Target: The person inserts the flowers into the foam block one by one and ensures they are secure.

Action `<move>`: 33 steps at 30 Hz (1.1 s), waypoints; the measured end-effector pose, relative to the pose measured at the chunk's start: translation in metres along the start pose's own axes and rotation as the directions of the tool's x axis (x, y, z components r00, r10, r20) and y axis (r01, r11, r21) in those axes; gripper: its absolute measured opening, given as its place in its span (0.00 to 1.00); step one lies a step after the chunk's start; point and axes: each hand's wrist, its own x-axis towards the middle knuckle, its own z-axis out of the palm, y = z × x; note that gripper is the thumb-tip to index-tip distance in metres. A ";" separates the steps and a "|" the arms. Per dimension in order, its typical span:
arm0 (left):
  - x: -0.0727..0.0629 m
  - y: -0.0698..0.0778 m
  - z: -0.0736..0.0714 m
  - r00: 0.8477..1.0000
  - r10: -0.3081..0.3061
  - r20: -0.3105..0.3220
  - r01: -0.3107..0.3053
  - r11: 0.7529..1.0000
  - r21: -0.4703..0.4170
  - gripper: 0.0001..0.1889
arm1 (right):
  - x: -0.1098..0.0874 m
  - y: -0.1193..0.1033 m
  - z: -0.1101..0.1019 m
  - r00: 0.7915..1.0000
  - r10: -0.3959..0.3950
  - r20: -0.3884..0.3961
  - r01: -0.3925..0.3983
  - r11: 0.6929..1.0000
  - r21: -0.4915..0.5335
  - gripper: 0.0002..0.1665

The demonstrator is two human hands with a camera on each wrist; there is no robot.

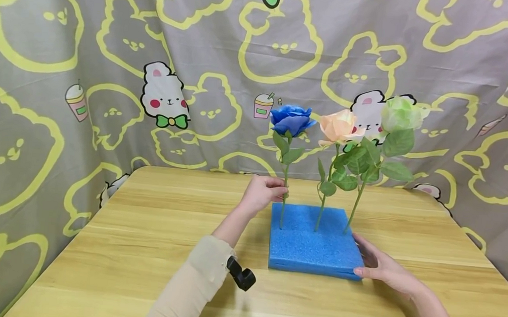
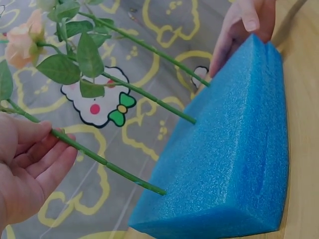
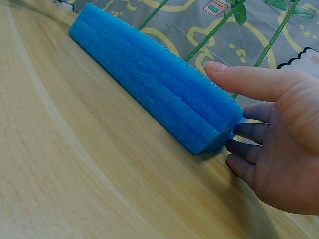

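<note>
My left hand (image 1: 265,193) pinches the green stem of a blue rose (image 1: 292,120) between thumb and fingers. That stem stands upright in the left part of a blue foam block (image 1: 318,250). In the left wrist view the hand (image 2: 30,164) is on the stem (image 2: 107,164), above the foam. My right hand (image 1: 384,268) rests against the block's right side, thumb at the top edge and fingers fairly straight along the end. A peach rose (image 1: 339,127) stands in the block's middle, and a pale green rose (image 1: 403,114) leans right at its right edge.
The block lies on a light wooden table (image 1: 154,230). Behind it hangs a grey curtain (image 1: 218,41) with yellow cartoon outlines. A black wrist mount (image 1: 241,274) sits on the left sleeve. Leaves of the peach and pale green roses overlap.
</note>
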 end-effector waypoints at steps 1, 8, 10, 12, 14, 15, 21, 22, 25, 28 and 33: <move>0.000 0.000 0.000 1.000 0.004 0.003 -0.004 1.000 0.003 0.11 | 0.000 0.000 0.000 1.000 0.010 -0.002 -0.010 1.000 0.003 0.47; -0.001 0.000 0.000 1.000 0.014 0.009 -0.014 1.000 0.001 0.11 | 0.000 -0.002 0.000 1.000 -0.002 0.010 0.002 1.000 0.010 0.47; -0.001 -0.001 0.000 1.000 0.022 0.012 -0.022 1.000 -0.003 0.11 | 0.000 -0.002 0.000 1.000 -0.001 0.007 0.001 1.000 0.007 0.47; 0.000 -0.001 0.000 0.999 0.030 0.015 -0.030 1.000 -0.005 0.11 | 0.000 -0.002 0.000 1.000 -0.009 0.006 0.009 1.000 0.003 0.47; 0.000 -0.002 0.001 0.999 0.037 0.016 -0.037 0.999 -0.001 0.11 | 0.000 -0.002 0.000 1.000 -0.018 0.005 0.018 1.000 0.001 0.47; 0.000 -0.002 0.001 0.999 0.040 0.015 -0.040 0.999 0.002 0.10 | 0.000 -0.002 0.000 1.000 -0.019 0.005 0.019 1.000 0.001 0.47; -0.002 -0.002 0.003 0.999 0.032 0.010 -0.032 0.999 0.009 0.09 | 0.001 0.001 -0.001 1.000 0.000 0.001 0.000 1.000 -0.006 0.47; -0.002 -0.002 0.003 0.999 0.030 0.012 -0.030 1.000 0.008 0.10 | 0.001 0.002 -0.001 1.000 0.007 0.000 -0.007 1.000 -0.010 0.47; -0.003 -0.003 0.002 1.000 0.024 0.012 -0.024 1.000 0.008 0.10 | 0.001 0.002 -0.001 1.000 0.022 -0.004 -0.022 1.000 -0.010 0.47; -0.003 -0.004 0.002 1.000 0.022 0.019 -0.022 0.999 0.023 0.10 | 0.001 0.002 -0.001 1.000 0.011 0.001 -0.011 1.000 0.001 0.47; -0.005 -0.007 0.001 0.999 0.012 0.035 -0.014 0.998 0.064 0.10 | 0.001 0.001 0.000 1.000 -0.021 0.008 0.021 1.000 0.017 0.47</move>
